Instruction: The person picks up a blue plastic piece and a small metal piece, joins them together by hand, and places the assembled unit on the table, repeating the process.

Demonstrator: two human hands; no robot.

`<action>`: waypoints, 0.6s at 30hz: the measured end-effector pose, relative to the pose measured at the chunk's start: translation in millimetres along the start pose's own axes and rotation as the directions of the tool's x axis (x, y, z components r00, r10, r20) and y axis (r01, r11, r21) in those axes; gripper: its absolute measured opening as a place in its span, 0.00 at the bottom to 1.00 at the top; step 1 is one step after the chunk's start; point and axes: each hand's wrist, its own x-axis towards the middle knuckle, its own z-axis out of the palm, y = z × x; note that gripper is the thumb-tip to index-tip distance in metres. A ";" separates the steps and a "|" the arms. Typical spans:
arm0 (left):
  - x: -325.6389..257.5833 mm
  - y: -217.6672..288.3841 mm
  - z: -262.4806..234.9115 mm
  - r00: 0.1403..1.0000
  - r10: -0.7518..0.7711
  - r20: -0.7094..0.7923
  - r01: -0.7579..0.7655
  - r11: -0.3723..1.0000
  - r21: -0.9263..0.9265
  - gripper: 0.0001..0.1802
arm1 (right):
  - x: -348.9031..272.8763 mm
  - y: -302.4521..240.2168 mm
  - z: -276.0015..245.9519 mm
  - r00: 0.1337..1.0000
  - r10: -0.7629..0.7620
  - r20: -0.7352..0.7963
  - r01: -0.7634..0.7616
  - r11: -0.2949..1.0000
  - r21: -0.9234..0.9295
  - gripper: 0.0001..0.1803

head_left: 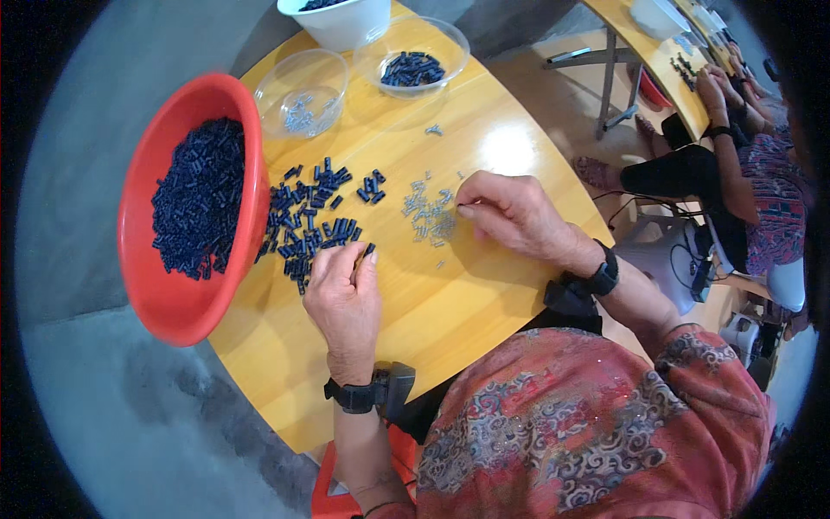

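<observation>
Fingers [361, 259] of left hand [344, 303] clamped on small dark blue plastic piece [369, 250]; right hand [510, 212] fingers pinched tog.

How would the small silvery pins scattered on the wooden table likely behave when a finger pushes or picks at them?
The silvery pins look tiny and thin, so probably very light and quick to scatter when the right hand nudges them. The table is glossy, so they would likely slide or roll. Their size suggests a fiddly fingertip pinch.

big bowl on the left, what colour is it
Red, holding dark blue pieces; shows best in the head view.
</observation>
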 end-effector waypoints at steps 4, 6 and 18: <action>3.5 0.2 4.2 0.995 0.104 0.007 -0.105 0.991 0.084 0.06 | 1.0 10.0 -11.1 0.905 -0.424 0.035 0.372 0.748 -0.550 0.05; 2.8 0.5 6.8 0.987 0.162 -0.016 -0.160 0.983 0.087 0.05 | -0.2 9.7 -13.3 0.914 -0.404 0.039 0.351 0.740 -0.574 0.05; -14.5 9.8 14.2 0.993 0.014 0.114 0.027 0.937 -0.348 0.07 | 16.7 16.9 -30.5 0.915 -0.402 -0.021 0.271 0.653 -0.707 0.05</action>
